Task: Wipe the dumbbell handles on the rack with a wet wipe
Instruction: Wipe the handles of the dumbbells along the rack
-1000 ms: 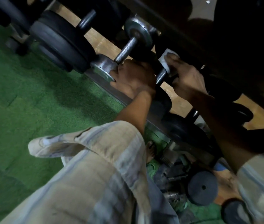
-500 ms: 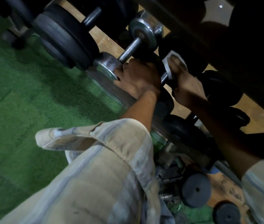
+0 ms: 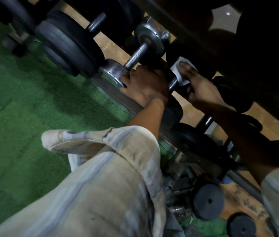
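Observation:
A white wet wipe (image 3: 178, 69) is wrapped over the far part of a dark dumbbell handle (image 3: 173, 83) on the rack. My right hand (image 3: 202, 89) presses the wipe around that handle, fingers curled over it. My left hand (image 3: 145, 84) is closed over the near end of the same dumbbell, by the rack's front rail (image 3: 111, 94), and hides that end. Its fingertips touch the near head of a chrome dumbbell (image 3: 136, 56) lying just to the left, whose knurled handle is bare.
A large black dumbbell (image 3: 70, 47) lies left of the chrome one, and more black dumbbells (image 3: 195, 139) sit to the right. Green turf (image 3: 24, 103) covers the floor on the left. Loose black weight plates (image 3: 209, 200) lie under the rack. My sleeve (image 3: 101, 177) fills the foreground.
My right hand has slid the wipe up the handle, away from me, towards the far head. My left hand has kept its hold on the near end.

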Demonstrator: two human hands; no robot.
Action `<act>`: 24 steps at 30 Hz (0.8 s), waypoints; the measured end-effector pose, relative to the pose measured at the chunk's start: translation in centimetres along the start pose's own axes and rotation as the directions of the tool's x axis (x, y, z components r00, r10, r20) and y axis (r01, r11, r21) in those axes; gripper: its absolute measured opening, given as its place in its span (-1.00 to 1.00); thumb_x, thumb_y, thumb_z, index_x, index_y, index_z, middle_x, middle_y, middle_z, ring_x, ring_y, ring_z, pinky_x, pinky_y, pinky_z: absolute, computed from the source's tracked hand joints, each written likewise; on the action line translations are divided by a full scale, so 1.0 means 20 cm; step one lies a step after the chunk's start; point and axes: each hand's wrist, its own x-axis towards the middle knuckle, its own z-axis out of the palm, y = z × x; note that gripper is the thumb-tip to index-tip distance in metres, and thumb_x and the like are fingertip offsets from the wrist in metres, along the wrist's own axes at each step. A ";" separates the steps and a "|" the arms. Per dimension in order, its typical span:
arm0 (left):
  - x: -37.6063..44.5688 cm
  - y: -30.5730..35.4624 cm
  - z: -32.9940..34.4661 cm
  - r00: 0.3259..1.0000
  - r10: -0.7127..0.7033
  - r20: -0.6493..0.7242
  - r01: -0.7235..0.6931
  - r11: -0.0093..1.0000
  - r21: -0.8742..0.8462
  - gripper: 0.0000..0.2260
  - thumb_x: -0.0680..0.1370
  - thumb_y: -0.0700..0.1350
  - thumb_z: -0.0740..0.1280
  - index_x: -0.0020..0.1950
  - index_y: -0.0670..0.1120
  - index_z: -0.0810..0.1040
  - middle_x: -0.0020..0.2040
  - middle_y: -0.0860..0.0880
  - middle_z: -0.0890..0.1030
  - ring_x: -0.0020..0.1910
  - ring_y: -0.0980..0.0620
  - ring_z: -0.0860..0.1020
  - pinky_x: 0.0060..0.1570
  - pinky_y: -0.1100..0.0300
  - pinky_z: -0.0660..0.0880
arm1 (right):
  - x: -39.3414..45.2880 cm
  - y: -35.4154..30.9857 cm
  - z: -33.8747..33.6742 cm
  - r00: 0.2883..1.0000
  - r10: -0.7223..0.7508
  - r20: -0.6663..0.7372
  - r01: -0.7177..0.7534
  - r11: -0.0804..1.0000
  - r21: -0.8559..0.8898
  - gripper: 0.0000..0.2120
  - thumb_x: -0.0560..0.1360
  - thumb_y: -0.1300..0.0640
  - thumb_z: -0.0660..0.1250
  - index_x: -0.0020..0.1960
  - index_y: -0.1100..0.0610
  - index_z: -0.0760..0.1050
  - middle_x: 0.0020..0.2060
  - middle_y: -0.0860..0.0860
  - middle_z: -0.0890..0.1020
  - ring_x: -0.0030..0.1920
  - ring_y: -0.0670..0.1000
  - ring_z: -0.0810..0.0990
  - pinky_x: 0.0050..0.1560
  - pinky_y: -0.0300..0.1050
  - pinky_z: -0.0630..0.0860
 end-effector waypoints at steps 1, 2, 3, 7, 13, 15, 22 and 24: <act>0.00 0.00 0.00 1.000 -0.001 0.000 0.001 1.000 0.001 -0.66 0.57 0.10 0.16 0.05 -0.01 0.68 0.11 -0.04 0.66 0.28 -0.11 0.41 0.11 -0.05 0.34 | 0.01 0.01 0.01 1.000 0.005 -0.018 -0.005 1.000 0.003 -0.01 0.33 0.49 0.24 0.63 -0.14 0.10 0.59 -0.26 0.14 0.55 -0.03 0.30 0.29 -0.12 0.47; 0.00 0.00 0.00 1.000 0.000 0.004 0.000 1.000 0.003 -0.66 0.57 0.10 0.16 0.06 -0.01 0.68 0.11 -0.04 0.66 0.29 -0.11 0.41 0.11 -0.05 0.34 | 0.02 0.02 0.01 0.999 0.019 -0.036 -0.018 1.000 0.017 -0.02 0.33 0.49 0.24 0.63 -0.12 0.13 0.59 -0.20 0.19 0.55 0.00 0.31 0.31 -0.10 0.47; 0.00 0.00 0.00 1.000 0.001 0.012 -0.001 1.000 0.006 -0.65 0.57 0.10 0.16 0.07 -0.01 0.68 0.12 -0.03 0.66 0.29 -0.11 0.41 0.11 -0.05 0.34 | 0.01 0.01 0.04 0.999 0.006 -0.048 -0.004 0.999 0.040 -0.07 0.33 0.49 0.26 0.60 -0.07 0.20 0.55 -0.09 0.31 0.49 0.09 0.41 0.29 -0.05 0.50; -0.01 0.00 -0.01 1.000 0.009 0.023 -0.010 1.000 0.003 -0.65 0.57 0.12 0.16 0.09 0.00 0.67 0.14 -0.04 0.65 0.30 -0.11 0.40 0.12 -0.05 0.35 | -0.12 -0.06 0.10 0.969 -0.246 -0.002 0.246 0.969 0.028 -0.26 0.37 0.42 0.33 0.47 -0.06 0.35 0.26 0.12 0.61 0.06 0.25 0.66 0.02 -0.04 0.57; -0.01 0.01 -0.02 1.000 -0.003 0.016 0.003 1.000 -0.010 -0.67 0.58 0.08 0.15 0.08 -0.02 0.65 0.14 -0.05 0.65 0.31 -0.11 0.40 0.14 -0.04 0.35 | -0.12 -0.04 0.02 0.992 -0.119 0.029 0.122 0.982 -0.145 0.06 0.38 0.50 0.28 0.65 -0.19 -0.07 0.63 -0.02 0.15 -0.07 0.22 0.65 -0.28 0.04 0.53; -0.01 0.00 -0.02 1.000 -0.007 0.008 0.007 1.000 -0.010 -0.67 0.58 0.08 0.15 0.08 -0.02 0.66 0.14 -0.05 0.66 0.31 -0.11 0.41 0.14 -0.04 0.35 | -0.08 0.00 0.04 0.998 0.022 0.053 -0.016 0.994 -0.111 0.15 0.36 0.49 0.28 0.63 -0.20 -0.29 0.65 -0.13 -0.18 -0.08 0.24 0.67 -0.26 0.02 0.53; -0.01 0.01 -0.02 1.000 -0.007 0.004 0.007 1.000 -0.008 -0.68 0.57 0.08 0.17 0.08 -0.02 0.65 0.13 -0.04 0.65 0.29 -0.10 0.42 0.14 -0.04 0.36 | -0.11 -0.03 0.13 0.993 -0.054 -0.105 0.065 0.993 0.103 -0.07 0.33 0.37 0.14 0.67 0.16 -0.09 0.64 0.01 -0.01 0.47 0.29 0.38 0.27 0.18 0.53; -0.01 0.01 -0.01 1.000 -0.006 -0.001 0.006 1.000 -0.002 -0.67 0.56 0.09 0.17 0.08 -0.02 0.65 0.12 -0.03 0.65 0.28 -0.09 0.43 0.13 -0.03 0.36 | -0.11 -0.06 0.15 0.979 0.088 -0.183 -0.038 0.965 0.261 -0.22 0.46 0.41 0.17 0.65 0.20 0.04 0.61 0.09 0.19 0.46 0.25 0.39 0.38 -0.04 0.42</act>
